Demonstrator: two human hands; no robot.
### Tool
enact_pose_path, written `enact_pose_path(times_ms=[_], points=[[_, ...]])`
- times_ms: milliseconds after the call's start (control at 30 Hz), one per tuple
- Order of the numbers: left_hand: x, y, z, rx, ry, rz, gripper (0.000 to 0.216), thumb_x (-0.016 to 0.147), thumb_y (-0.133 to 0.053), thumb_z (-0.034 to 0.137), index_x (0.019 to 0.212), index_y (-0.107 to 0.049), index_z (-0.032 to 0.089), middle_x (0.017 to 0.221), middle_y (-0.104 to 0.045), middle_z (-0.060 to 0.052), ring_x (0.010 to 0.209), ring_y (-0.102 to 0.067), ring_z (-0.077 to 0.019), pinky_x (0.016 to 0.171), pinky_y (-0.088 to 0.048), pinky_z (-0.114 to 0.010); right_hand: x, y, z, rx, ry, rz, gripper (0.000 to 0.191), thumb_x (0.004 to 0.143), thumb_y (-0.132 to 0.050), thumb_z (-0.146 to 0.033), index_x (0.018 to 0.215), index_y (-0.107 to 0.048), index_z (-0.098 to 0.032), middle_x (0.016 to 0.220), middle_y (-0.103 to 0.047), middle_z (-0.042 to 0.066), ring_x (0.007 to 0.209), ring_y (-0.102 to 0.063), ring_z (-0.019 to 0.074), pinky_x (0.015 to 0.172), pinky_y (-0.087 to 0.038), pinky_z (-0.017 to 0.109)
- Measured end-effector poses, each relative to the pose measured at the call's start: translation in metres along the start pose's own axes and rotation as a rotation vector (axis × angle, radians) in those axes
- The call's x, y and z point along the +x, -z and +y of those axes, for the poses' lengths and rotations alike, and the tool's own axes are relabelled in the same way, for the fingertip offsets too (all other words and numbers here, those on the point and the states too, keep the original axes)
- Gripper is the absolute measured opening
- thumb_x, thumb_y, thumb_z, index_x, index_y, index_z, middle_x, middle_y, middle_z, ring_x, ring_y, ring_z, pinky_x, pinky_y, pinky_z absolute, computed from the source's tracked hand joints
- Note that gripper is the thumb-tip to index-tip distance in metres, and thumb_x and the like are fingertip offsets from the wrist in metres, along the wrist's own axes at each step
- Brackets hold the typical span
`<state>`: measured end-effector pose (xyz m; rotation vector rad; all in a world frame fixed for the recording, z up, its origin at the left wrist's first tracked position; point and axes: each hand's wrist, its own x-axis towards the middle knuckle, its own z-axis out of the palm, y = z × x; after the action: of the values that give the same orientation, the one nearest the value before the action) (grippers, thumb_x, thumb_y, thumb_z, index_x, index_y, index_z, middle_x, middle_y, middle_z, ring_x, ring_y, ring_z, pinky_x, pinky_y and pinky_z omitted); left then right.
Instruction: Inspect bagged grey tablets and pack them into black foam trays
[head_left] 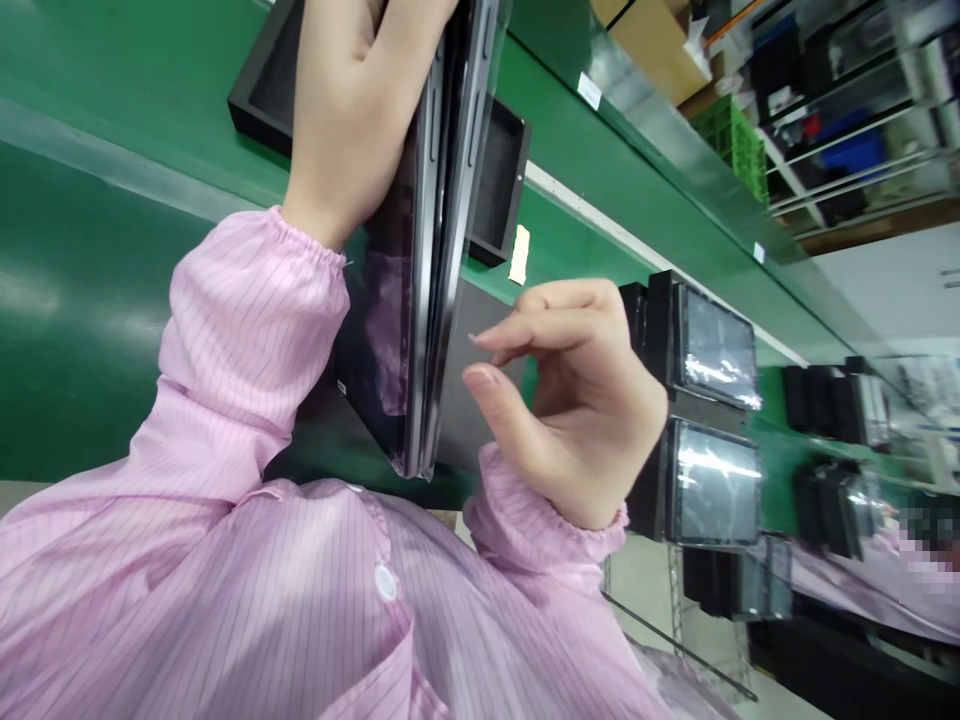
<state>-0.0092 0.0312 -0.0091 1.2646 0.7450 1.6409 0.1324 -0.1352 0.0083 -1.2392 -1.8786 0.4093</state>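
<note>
Two dark tablets stand on edge, leaning together with a narrow gap that widens toward the top. The left tablet (418, 300) has a glossy face that reflects the pink sleeve; the right tablet (459, 180) has clear film along its edge. My left hand (356, 110) grips them at the top, its fingertips cut off by the frame. To the right of the tablets is my right hand (574, 385), holding nothing, fingers half bent and thumb apart from them. Behind the tablets, a black box tray (514, 190) lies on the green bench (97, 320).
Another black tray part (255, 110) shows behind my left wrist. A small yellow paper (519, 255) lies by the tray. Film-wrapped tablets on black boxes (716, 485) stand at right, with more beyond. A person in a pink sleeve (862, 590) is at far right.
</note>
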Motion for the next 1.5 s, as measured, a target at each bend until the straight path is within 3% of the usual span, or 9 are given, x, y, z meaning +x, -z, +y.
enact_pose_path(times_ms=[167, 333, 500, 933, 1033, 1100, 1167, 1367, 1500], points=[[0.003, 0.001, -0.007, -0.017, -0.123, -0.074, 0.032, 0.092, -0.051, 0.002, 0.065, -0.053, 0.018, 0.064, -0.039, -0.001, 0.065, -0.038, -0.0131, 0.069, -0.037, -0.028, 0.016, 0.015, -0.007, -0.258, 0.126, -0.325, 0.011, 0.09, -0.06, -0.012, 0.09, -0.061, -0.023, 0.087, -0.057, 0.002, 0.085, -0.057, 0.0176, 0.075, -0.051, 0.037], [0.004, 0.006, -0.017, -0.029, -0.23, -0.09, 0.024, 0.093, -0.051, 0.001, 0.073, -0.061, 0.01, 0.068, -0.044, -0.002, 0.068, -0.045, -0.0113, 0.071, -0.041, -0.025, 0.02, 0.017, -0.013, -0.421, 0.16, -0.398, 0.013, 0.095, -0.052, -0.012, 0.091, -0.057, -0.023, 0.093, -0.061, 0.005, 0.086, -0.058, 0.0201, 0.074, -0.047, 0.038], [0.007, 0.007, -0.018, 0.025, -0.261, -0.121, 0.022, 0.094, -0.052, 0.006, 0.074, -0.063, 0.009, 0.068, -0.044, -0.002, 0.069, -0.043, -0.0109, 0.071, -0.04, -0.024, 0.021, 0.016, -0.017, -0.549, 0.202, -0.413, 0.011, 0.096, -0.05, -0.013, 0.092, -0.054, -0.022, 0.094, -0.061, 0.005, 0.084, -0.056, 0.0204, 0.072, -0.041, 0.037], [0.005, 0.004, -0.015, 0.118, -0.263, -0.106, 0.027, 0.094, -0.05, 0.005, 0.069, -0.058, 0.012, 0.066, -0.042, -0.004, 0.065, -0.042, -0.0136, 0.065, -0.033, -0.028, 0.015, 0.012, -0.015, -0.547, 0.223, -0.337, 0.012, 0.096, -0.051, -0.012, 0.092, -0.054, -0.023, 0.092, -0.064, 0.003, 0.083, -0.059, 0.0191, 0.076, -0.039, 0.037], [0.009, 0.006, -0.025, 0.063, -0.319, -0.139, 0.025, 0.094, -0.059, 0.025, 0.072, -0.06, 0.015, 0.068, -0.044, -0.004, 0.065, -0.042, -0.0147, 0.065, -0.035, -0.029, 0.013, 0.01, -0.016, -0.577, 0.228, -0.313, 0.012, 0.095, -0.052, -0.012, 0.092, -0.054, -0.023, 0.091, -0.065, 0.002, 0.083, -0.061, 0.0191, 0.078, -0.038, 0.038], [0.012, 0.008, -0.033, 0.023, -0.362, -0.15, 0.037, 0.088, -0.061, 0.051, 0.071, -0.062, 0.017, 0.067, -0.044, -0.004, 0.065, -0.041, -0.0151, 0.064, -0.036, -0.03, 0.012, 0.009, -0.017, -0.608, 0.225, -0.299, 0.013, 0.094, -0.052, -0.012, 0.092, -0.054, -0.024, 0.091, -0.065, 0.002, 0.083, -0.061, 0.0191, 0.079, -0.038, 0.038], [0.013, 0.009, -0.038, -0.001, -0.395, -0.133, 0.047, 0.083, -0.055, 0.063, 0.071, -0.064, 0.018, 0.067, -0.046, -0.003, 0.063, -0.04, -0.015, 0.064, -0.036, -0.03, 0.012, 0.008, -0.018, -0.637, 0.226, -0.287, 0.013, 0.092, -0.053, -0.011, 0.091, -0.055, -0.024, 0.091, -0.066, 0.001, 0.082, -0.062, 0.0188, 0.08, -0.037, 0.038], [0.011, 0.014, -0.036, 0.109, -0.441, -0.208, 0.058, 0.087, -0.049, 0.062, 0.086, -0.07, 0.008, 0.075, -0.052, -0.007, 0.073, -0.051, -0.0154, 0.068, -0.038, -0.029, 0.011, 0.007, -0.024, -0.661, 0.239, -0.206, 0.015, 0.086, -0.061, -0.011, 0.08, -0.054, -0.023, 0.079, -0.067, -0.001, 0.071, -0.06, 0.0173, 0.077, -0.036, 0.039], [0.007, 0.014, -0.03, 0.171, -0.496, -0.23, 0.047, 0.099, -0.041, 0.049, 0.098, -0.067, 0.01, 0.088, -0.062, -0.009, 0.083, -0.058, -0.0174, 0.076, -0.042, -0.03, 0.012, 0.007, -0.027, -0.648, 0.177, -0.177, 0.014, 0.083, -0.065, -0.015, 0.076, -0.055, -0.023, 0.075, -0.067, -0.002, 0.071, -0.061, 0.0179, 0.08, -0.039, 0.041]])
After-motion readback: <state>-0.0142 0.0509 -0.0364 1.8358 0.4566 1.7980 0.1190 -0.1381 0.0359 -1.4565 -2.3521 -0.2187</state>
